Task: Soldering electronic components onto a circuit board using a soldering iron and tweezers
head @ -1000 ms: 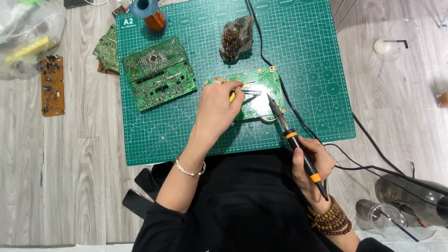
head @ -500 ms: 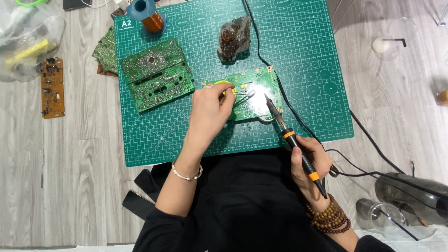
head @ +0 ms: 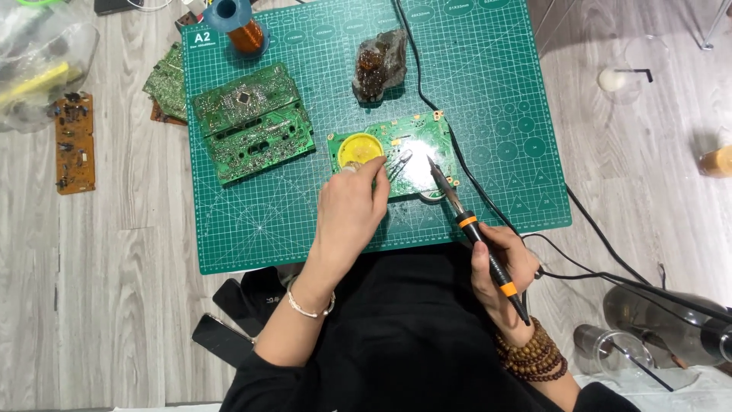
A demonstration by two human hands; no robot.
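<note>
The right hand (head: 505, 263) is wrapping its grip around the black-and-orange handle of a soldering iron (head: 474, 229), its tip hovering over the right part of a green circuit board (head: 415, 141). The left hand (head: 351, 214) is pinching slim metal tweezers (head: 398, 165) between its fingertips, pressing them onto the same board, just beside a round yellow part (head: 360, 149). The board is lying near the middle of a green cutting mat (head: 488, 69) on the wooden tabletop (head: 99, 282). A larger green circuit board (head: 252, 122) is lying on the mat's left side, a spool of copper wire (head: 240, 27) at its top edge, and a brown circuit board (head: 74, 143) well apart on the bare wood.
</note>
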